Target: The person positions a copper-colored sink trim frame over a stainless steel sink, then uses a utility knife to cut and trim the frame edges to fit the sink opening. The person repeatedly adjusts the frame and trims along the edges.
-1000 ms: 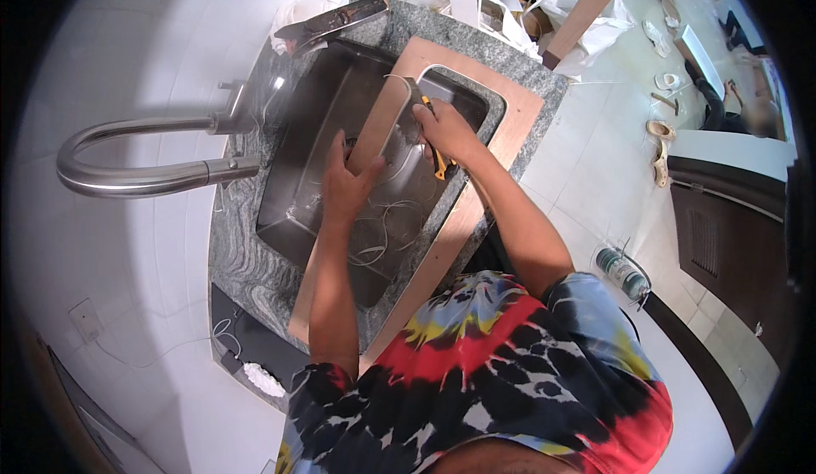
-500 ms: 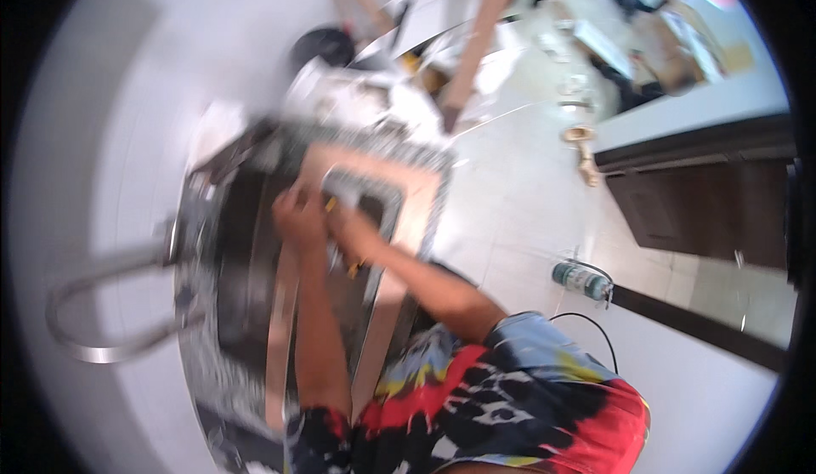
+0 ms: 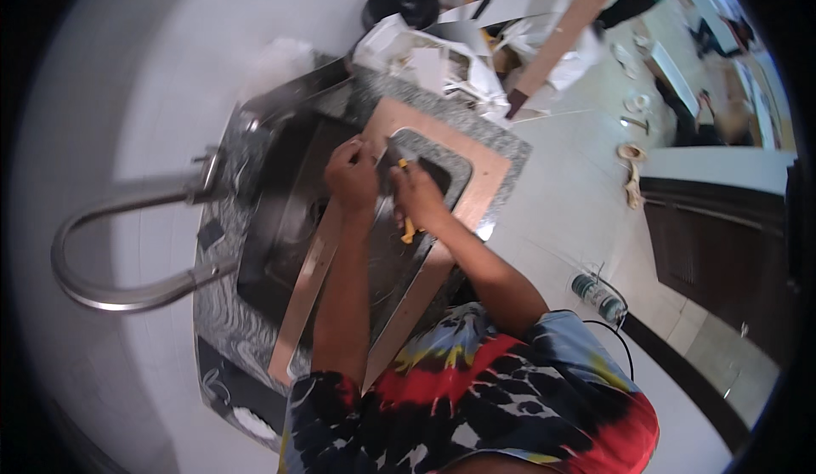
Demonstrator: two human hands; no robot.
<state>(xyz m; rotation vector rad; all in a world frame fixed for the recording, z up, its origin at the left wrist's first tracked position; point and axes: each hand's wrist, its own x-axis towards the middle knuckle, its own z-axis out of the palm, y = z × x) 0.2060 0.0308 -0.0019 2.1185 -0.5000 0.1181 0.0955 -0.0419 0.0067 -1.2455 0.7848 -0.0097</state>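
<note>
A thin brown board frame (image 3: pixel 489 168) lies across a dark sink (image 3: pixel 276 249) set in a grey speckled stone counter (image 3: pixel 223 300). In my right hand (image 3: pixel 418 195) is a yellow-handled utility knife (image 3: pixel 408 232), its blade pointing up toward the frame's far strip. Close beside it on the left, my left hand (image 3: pixel 351 176) is closed, fingertips pinched together at the frame's far left corner. Whatever those fingers hold, if anything, is too small to tell. Both forearms reach over the frame's near side.
A curved metal faucet (image 3: pixel 102 300) sticks out left. Behind the counter stand a black basin (image 3: pixel 401 6), white scrap packaging (image 3: pixel 433 66) and a leaning plank (image 3: pixel 569 36). On the right are a teal corded tool (image 3: pixel 599 297), sandals (image 3: pixel 631 153) and a dark cabinet (image 3: pixel 714 244).
My view has swung, so the sink, frame and hands sit farther right in the picture and look sharper. The utility knife stays in my right hand; both hands remain near the frame's far strip.
</note>
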